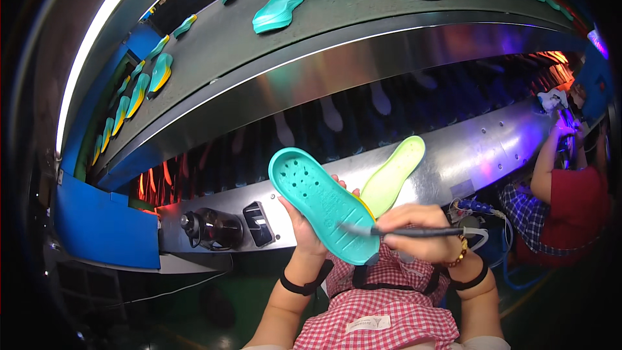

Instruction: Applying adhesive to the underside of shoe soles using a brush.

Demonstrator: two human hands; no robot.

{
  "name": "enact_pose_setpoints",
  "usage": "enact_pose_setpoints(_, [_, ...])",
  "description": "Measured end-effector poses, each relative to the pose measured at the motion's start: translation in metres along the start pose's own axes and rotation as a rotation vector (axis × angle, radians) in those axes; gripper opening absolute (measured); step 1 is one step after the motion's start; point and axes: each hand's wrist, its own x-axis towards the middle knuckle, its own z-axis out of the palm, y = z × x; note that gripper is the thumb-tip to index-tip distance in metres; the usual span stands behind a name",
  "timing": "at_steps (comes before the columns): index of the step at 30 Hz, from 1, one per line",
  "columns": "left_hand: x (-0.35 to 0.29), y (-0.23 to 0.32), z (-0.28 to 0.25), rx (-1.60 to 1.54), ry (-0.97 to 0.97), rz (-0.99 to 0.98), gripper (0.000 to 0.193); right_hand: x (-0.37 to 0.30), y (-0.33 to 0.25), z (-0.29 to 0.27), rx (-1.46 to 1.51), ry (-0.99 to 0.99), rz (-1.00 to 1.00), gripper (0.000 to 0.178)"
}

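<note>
My left hand (pixel 303 225) grips a turquoise shoe sole (pixel 314 198) from its left side and beneath, tilted toward me. Small holes dot the sole's heel, and shallow grooves cross its forefoot. My right hand (pixel 424 220) is closed around the black handle of a brush (pixel 414 233), with a pale tube running from its rear end. The pale bristles meet the sole's grooved forefoot, slightly blurred. Just behind the sole, a lime-green insole (pixel 398 168) leans or lies over the metal ledge; its lower end is hidden by the sole and my right hand.
Turquoise and yellow soles (pixel 278 10) ride a dark conveyor belt (pixel 363 16) above. Below it, pale insoles (pixel 381 98) lie in a red- and purple-lit opening. A dark bottle (pixel 214 228) and a black tray-like object (pixel 259 223) stand on the metal ledge (pixel 492 149). A co-worker (pixel 576 201) sits at right.
</note>
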Motion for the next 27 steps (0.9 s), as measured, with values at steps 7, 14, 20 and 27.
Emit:
enact_pose_setpoints(7, [0.008,0.01,0.005,0.001,-0.117,0.057,0.076,-0.007,0.014,-0.01,0.266,-0.299,-0.02,0.021])
enact_pose_setpoints(14, [-0.01,-0.01,0.03,-0.046,-0.073,-0.027,0.066,-0.003,0.018,0.013,1.01,0.221,0.363,0.017])
enact_pose_setpoints(20, [-0.008,-0.007,0.011,-0.036,-0.1,-0.064,0.061,-0.007,0.01,0.012,0.247,-0.023,-0.036,0.017])
enact_pose_setpoints(27, [0.0,-0.007,0.009,-0.106,-0.158,-0.068,0.061,0.007,0.002,0.004,0.163,-0.17,-0.1,0.02])
